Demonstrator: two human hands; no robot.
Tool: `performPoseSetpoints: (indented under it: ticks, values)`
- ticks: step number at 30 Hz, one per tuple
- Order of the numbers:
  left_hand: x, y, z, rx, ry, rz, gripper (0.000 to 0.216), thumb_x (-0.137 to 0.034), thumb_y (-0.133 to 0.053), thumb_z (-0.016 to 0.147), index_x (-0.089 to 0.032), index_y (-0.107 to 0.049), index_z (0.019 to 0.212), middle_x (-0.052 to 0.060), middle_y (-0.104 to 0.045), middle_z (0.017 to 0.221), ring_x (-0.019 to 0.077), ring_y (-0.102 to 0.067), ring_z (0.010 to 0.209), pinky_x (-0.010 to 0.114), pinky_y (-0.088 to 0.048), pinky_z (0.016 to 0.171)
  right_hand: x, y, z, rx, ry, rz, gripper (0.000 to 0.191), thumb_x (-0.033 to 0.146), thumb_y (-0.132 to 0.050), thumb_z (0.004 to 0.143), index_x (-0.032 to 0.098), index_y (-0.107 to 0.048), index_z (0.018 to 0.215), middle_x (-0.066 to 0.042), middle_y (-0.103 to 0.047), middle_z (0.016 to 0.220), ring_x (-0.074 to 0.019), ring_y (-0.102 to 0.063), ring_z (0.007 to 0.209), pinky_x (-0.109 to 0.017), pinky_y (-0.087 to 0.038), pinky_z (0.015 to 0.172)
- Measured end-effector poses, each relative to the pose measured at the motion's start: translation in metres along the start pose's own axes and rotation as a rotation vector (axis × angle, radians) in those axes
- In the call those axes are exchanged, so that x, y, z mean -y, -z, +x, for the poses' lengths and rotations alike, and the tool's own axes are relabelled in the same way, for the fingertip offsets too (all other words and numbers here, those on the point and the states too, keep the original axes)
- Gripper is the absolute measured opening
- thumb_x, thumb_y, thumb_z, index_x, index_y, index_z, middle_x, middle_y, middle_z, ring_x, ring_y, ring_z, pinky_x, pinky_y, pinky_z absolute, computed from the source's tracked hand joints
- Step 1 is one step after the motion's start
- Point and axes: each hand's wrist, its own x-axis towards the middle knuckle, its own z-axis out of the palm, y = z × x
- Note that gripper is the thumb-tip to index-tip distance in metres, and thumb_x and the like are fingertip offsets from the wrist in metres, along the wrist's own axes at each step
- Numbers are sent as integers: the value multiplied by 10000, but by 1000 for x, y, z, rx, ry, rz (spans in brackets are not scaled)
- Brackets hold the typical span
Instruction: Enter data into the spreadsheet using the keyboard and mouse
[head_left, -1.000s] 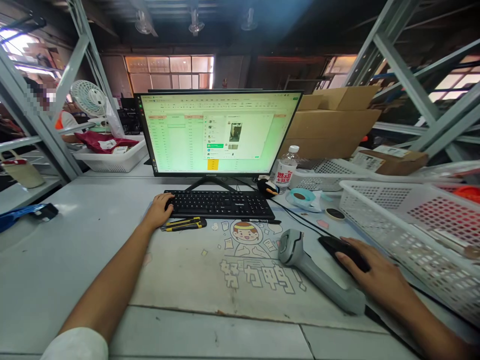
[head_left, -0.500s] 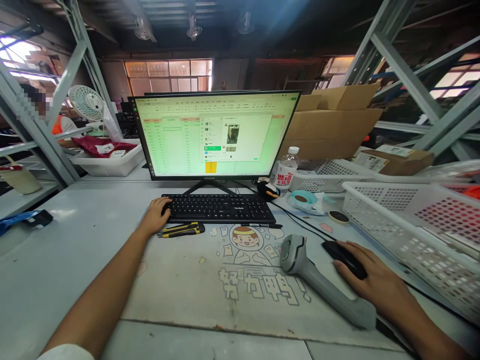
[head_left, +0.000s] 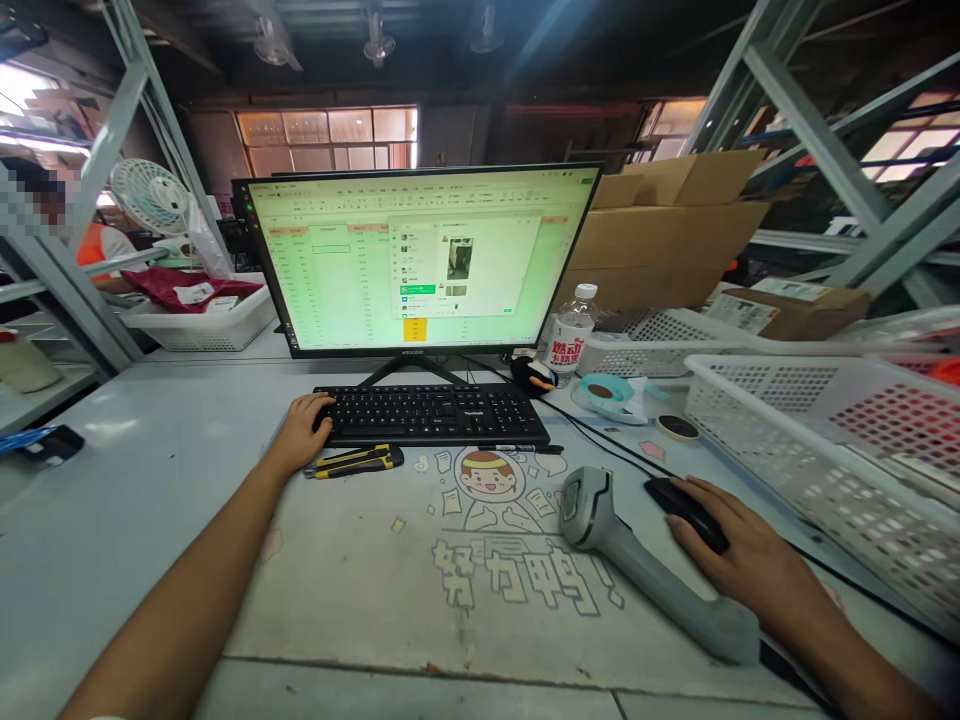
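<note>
My left hand rests on the left end of the black keyboard, fingers lying over the keys and holding nothing. Just below it on the printed desk mat lies a yellow-and-black utility knife. My right hand is closed over a black computer mouse at the mat's right side. Left of that hand, a grey barcode scanner lies on its side, its cord running toward the bottom right. A monitor behind the keyboard shows a spreadsheet with a chat window over it.
A black marker lies along the keyboard's front edge. Behind are a water bottle, a teal tape roll and a small black tin. White baskets and cardboard boxes line the right. Another person sits at far left.
The view has shifted slightly, moving the monitor and left side a little leftward. Both hands stay where they were, on the keyboard and mouse.
</note>
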Motion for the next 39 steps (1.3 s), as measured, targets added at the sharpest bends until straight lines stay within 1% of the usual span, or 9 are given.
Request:
performPoseSetpoints:
  ticks: [3, 6, 11, 15, 20, 23, 28, 34, 39]
  values:
    - [0, 0, 0, 6, 4, -2, 405, -342, -479, 960, -179, -672, 1277, 141, -655, 1390, 336, -549, 1343, 588, -410, 1207, -1, 1, -1, 21, 2, 19, 603, 632, -476, 913, 221, -619, 1330, -156, -676, 1358, -410, -668, 1237, -624, -548, 1082]
    - [0, 0, 0, 9, 8, -6, 399, -339, -481, 957, -184, -670, 1273, 138, -651, 1396, 332, -548, 1345, 588, -407, 1210, 0, 2, -2, 18, -13, 20, 569, 640, -461, 921, 257, -599, 1319, -148, -678, 1348, -409, -673, 1221, -608, -555, 1076]
    - [-2, 1, 0, 11, 13, -6, 402, -342, -481, 957, -184, -671, 1274, 137, -649, 1399, 333, -544, 1346, 585, -409, 1209, 1, 1, -1, 20, -34, -11, 620, 670, -465, 890, 231, -595, 1309, -149, -692, 1322, -386, -695, 1182, -596, -582, 1036]
    - [-3, 1, 1, 11, 13, -1, 412, -350, -471, 962, -174, -676, 1272, 143, -650, 1395, 335, -545, 1342, 582, -413, 1205, 2, 3, -1, 25, -24, -10, 615, 662, -460, 905, 232, -603, 1320, -139, -688, 1343, -372, -690, 1208, -577, -568, 1071]
    - [-3, 1, 1, 1, 12, 0, 397, -341, -475, 958, -185, -678, 1262, 133, -658, 1379, 333, -549, 1340, 579, -419, 1203, 1, 4, -2, 36, -24, -20, 639, 663, -437, 926, 236, -593, 1374, -151, -662, 1405, -397, -661, 1259, -603, -553, 1082]
    - [-3, 1, 0, 1, 18, -5, 387, -336, -484, 952, -194, -682, 1252, 131, -661, 1377, 334, -552, 1340, 582, -423, 1203, -1, 2, -2, 42, -73, -28, 673, 685, -444, 893, 219, -599, 1353, -159, -673, 1380, -394, -676, 1230, -593, -565, 1062]
    - [-4, 2, 1, -1, 25, -11, 383, -333, -487, 949, -198, -683, 1250, 127, -658, 1389, 334, -551, 1344, 588, -416, 1208, 4, 5, -2, 67, -195, -45, 721, 728, -448, 832, 221, -600, 1321, -154, -702, 1307, -379, -716, 1123, -558, -614, 946]
    - [-5, 3, 1, 19, 30, -5, 404, -346, -476, 952, -180, -679, 1258, 135, -654, 1400, 337, -544, 1350, 582, -416, 1207, 6, 6, -1, 51, -102, -8, 691, 701, -437, 873, 222, -585, 1348, -136, -681, 1368, -366, -673, 1239, -563, -547, 1089]
    - [-5, 3, 1, 16, 29, -10, 399, -349, -472, 952, -184, -681, 1249, 135, -656, 1396, 343, -540, 1349, 589, -416, 1202, 4, 6, 0, 37, -57, -8, 662, 676, -461, 893, 224, -610, 1354, -135, -688, 1359, -361, -673, 1247, -555, -549, 1101]
